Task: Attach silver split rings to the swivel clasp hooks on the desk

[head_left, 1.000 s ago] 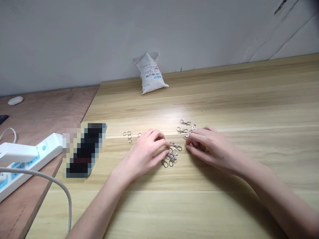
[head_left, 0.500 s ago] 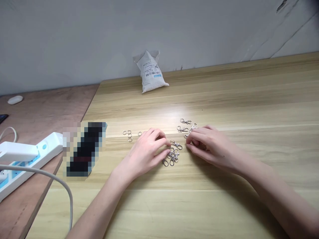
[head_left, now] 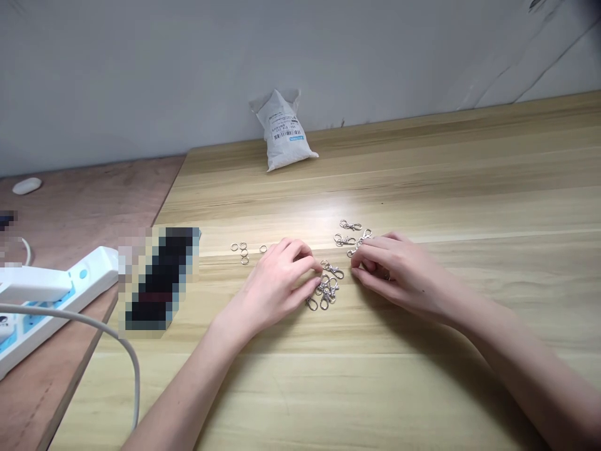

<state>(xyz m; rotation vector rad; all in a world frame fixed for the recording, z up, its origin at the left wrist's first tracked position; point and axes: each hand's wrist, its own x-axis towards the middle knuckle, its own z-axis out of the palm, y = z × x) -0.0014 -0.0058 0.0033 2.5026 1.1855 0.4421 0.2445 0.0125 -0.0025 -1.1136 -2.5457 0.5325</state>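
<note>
My left hand (head_left: 282,279) rests by a small heap of silver swivel clasps (head_left: 325,291), thumb and forefinger apart and touching its left edge. Another clasp with a ring (head_left: 332,270) lies just above the heap. To the right, my right hand (head_left: 392,266) is curled low over the table, its thumb and forefinger tips close together. A bit of metal glints under its fingers, but what they hold is hidden. Beside its fingertips lies a partly covered clasp (head_left: 365,235). Two more clasps with rings, one upper (head_left: 350,225) and one lower (head_left: 345,240), lie farther back.
Several loose split rings (head_left: 244,253) lie left of my left hand. A white labelled packet (head_left: 286,134) stands against the wall. At left are a blurred dark object (head_left: 162,279), a white power strip (head_left: 94,272), a grey cable (head_left: 134,369) and a white oval case (head_left: 27,186).
The view has shifted slightly, so most things sit a little higher in the picture. Both hands keep nearly the same pose and place; the clasps and rings look unmoved.
</note>
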